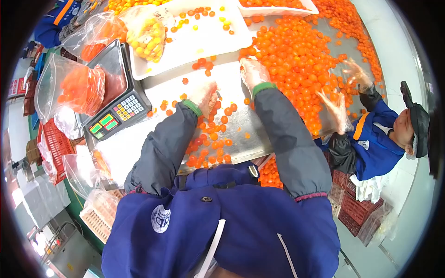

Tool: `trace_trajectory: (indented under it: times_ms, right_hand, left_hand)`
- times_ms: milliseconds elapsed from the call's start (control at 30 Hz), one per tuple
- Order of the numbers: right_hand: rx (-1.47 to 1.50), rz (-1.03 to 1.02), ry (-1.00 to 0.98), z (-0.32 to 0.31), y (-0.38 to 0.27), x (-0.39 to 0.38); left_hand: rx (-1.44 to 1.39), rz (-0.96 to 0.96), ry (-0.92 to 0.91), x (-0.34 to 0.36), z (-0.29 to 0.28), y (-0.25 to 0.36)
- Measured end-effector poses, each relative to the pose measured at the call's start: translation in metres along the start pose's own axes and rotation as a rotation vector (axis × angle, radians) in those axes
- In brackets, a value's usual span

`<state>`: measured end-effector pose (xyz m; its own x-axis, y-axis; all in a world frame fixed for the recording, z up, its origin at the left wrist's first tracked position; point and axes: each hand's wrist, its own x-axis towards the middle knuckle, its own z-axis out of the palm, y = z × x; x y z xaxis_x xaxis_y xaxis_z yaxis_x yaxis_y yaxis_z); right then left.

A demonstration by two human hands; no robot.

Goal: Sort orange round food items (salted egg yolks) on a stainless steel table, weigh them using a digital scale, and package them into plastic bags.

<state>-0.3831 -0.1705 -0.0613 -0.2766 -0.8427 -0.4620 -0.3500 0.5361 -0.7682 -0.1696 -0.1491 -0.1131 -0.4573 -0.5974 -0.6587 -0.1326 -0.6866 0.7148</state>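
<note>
Bright, cool white light everywhere I look! The white tray glares nearly to blank, tiny highlights dot the orange fruits, the plastic bag glints, and the scale's display glows green. Out at the rim, straight edges bow hard, the far-left background looks soft, and the corners sink into black.

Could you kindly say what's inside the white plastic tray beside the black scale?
Loose round orange and yellow pieces; a clear plastic bag of yellow ones hides whatever's beneath it.
</note>
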Motion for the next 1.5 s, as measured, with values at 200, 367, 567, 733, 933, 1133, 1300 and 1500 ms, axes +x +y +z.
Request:
trace_trajectory:
  times_ms: [200, 367, 567, 733, 933, 1133, 1300, 1500]
  right_hand:
    - [-0.653, -0.421, 0.052, 0.029, 0.07, 0.079]
    - [0.087, 0.037, -0.371, -0.009, 0.035, -0.009]
    - [1.039, 0.095, -0.401, -0.068, 0.096, -0.075]
    - [1.265, 0.157, -0.213, -0.108, 0.122, -0.123]
    - [1.062, -0.048, 0.022, -0.103, 0.091, -0.17]
    - [0.039, -0.499, -0.046, -0.023, 0.087, -0.189]
    - [-0.257, -0.437, 0.17, -0.017, 0.076, -0.139]
    - [-0.927, -0.294, 0.101, 0.021, 0.101, -0.086]
  left_hand:
    - [-0.77, 0.037, -0.144, -0.049, -0.01, -0.016]
    - [0.192, 0.807, -0.064, -0.072, -0.01, -0.037]
    - [-1.011, -0.005, -0.502, -0.063, -0.002, -0.063]
    - [-0.628, -0.052, -0.568, -0.096, 0.066, -0.041]
    - [0.259, -0.113, -0.841, -0.101, 0.14, -0.069]
    - [-0.911, -0.204, -0.569, -0.088, 0.112, -0.075]
    - [-0.938, -0.088, -0.481, -0.072, 0.055, -0.107]
    - [-1.214, 0.062, -0.447, -0.112, -0.01, -0.103]
